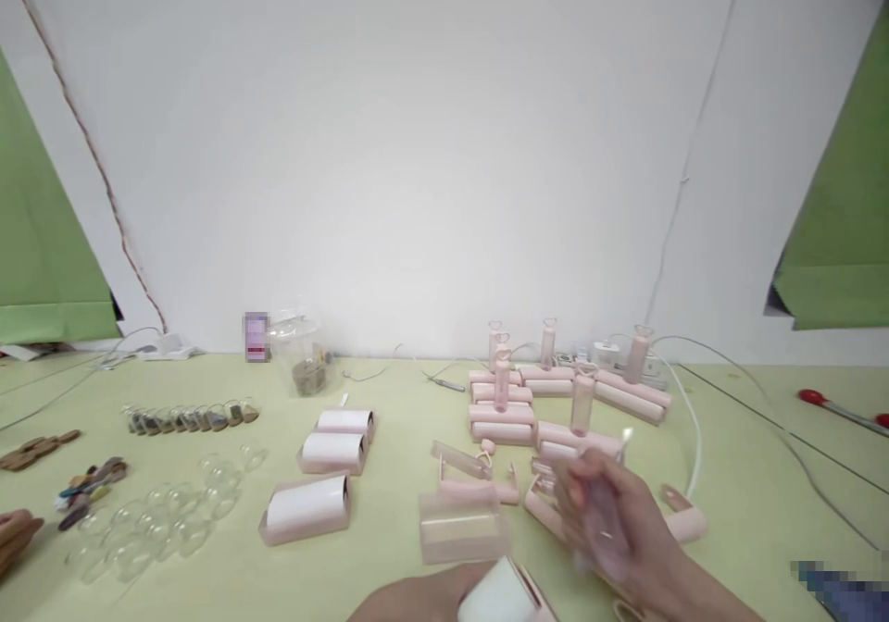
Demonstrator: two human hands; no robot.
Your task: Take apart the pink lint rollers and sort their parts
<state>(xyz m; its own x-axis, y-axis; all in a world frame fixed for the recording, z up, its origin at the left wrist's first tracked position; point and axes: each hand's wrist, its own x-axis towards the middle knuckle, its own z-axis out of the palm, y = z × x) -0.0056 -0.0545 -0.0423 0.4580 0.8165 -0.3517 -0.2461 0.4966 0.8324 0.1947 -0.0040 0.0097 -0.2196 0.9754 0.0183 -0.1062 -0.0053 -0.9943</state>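
Near the bottom centre my left hand (423,594) is wrapped round a white roll (498,592) with pink edges. To its right, my right hand (629,520) is closed on a clear pinkish tube (606,534), blurred by motion. Beyond the hands lie a clear pink cover (464,528), a pink frame (479,491) and a pinkish transparent strip (461,460). A curved pink part (684,522) lies right of my right hand. Several pink bars (501,424) stand in rows behind, with upright pink tubes (582,404) on or beside them.
White rolls in pink trays (309,505) lie left of centre. Farther left are clear domes (159,520), filled domes (187,418) and another person's hand (15,537). A clear tub (306,363) stands by the wall; cables and red-handled pliers (840,407) lie right.
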